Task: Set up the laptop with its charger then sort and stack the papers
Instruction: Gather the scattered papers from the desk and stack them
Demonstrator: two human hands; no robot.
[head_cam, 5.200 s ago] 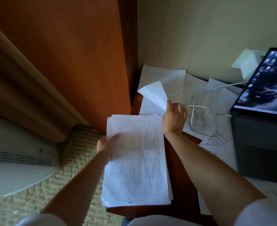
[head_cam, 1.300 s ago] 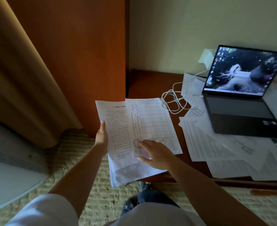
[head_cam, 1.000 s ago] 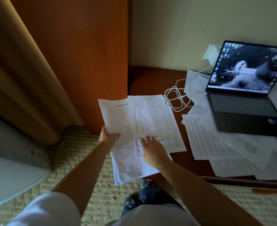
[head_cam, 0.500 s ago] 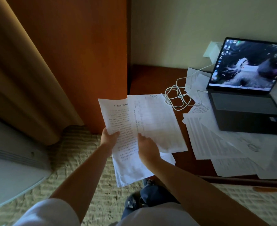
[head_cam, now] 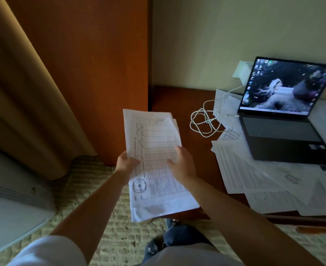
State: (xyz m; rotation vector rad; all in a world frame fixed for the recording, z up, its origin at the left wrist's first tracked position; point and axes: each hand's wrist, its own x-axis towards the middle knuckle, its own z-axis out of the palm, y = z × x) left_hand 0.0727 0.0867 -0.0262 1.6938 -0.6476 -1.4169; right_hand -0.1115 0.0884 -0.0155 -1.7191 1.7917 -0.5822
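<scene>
Now, in the head view, the person is working on the paper part of the job. The left hand (head_cam: 126, 164) is gripping the left edge of a stack of papers (head_cam: 154, 164), with the thumb curled over the top sheet. The right hand (head_cam: 181, 163) is lying on the right side of the same stack, with its fingers bent over the sheets; it is looking like a hold, helping to line the pages up. The stack is hanging in the air, partly over the near left corner of the wooden desk (head_cam: 170, 98) and partly over the floor.

The laptop (head_cam: 285, 120) is sitting open on the right of the desk with its screen glowing. A white charger cable (head_cam: 204, 121) is lying in loops beside it and is running up to a white plug (head_cam: 242, 71) on the wall, so the laptop part is looking done.

More loose papers (head_cam: 254, 177) are lying spread out on the desk, around and under the front of the laptop. The next move is probably calling for the person to square the stack, then gather up those loose sheets one by one.

There are no boxes, trays or other containers showing anywhere here.
</scene>
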